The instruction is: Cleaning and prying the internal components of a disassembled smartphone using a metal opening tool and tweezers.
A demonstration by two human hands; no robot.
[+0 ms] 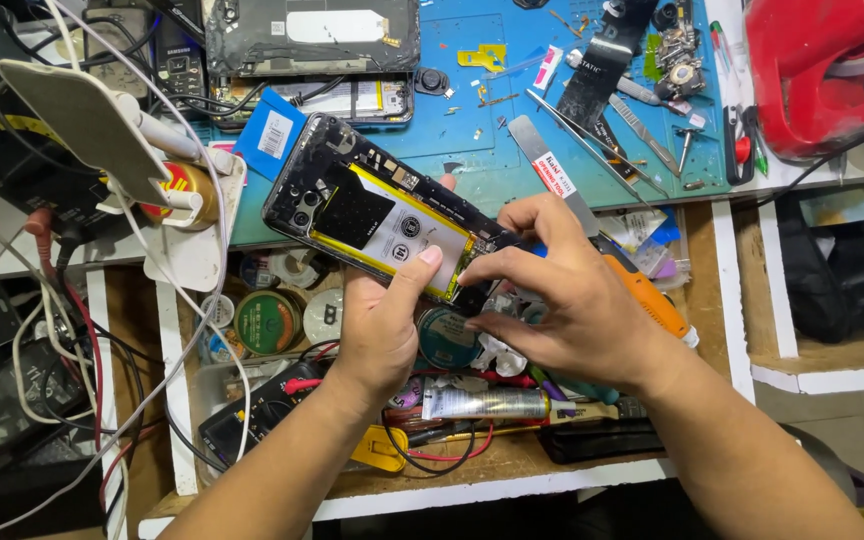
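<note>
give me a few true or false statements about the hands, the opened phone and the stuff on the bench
1. The left hand holds the opened phone from below, thumb on its battery. True.
2. The right hand rests empty on the blue mat. False: its fingers pinch at the phone's lower end, above the open drawer.
3. The phone's back cover is on. False: it is off, with battery and circuit board exposed.
4. Metal tweezers lie on the blue mat. True.
5. An orange-handled tool lies just behind the right hand. True.
</note>
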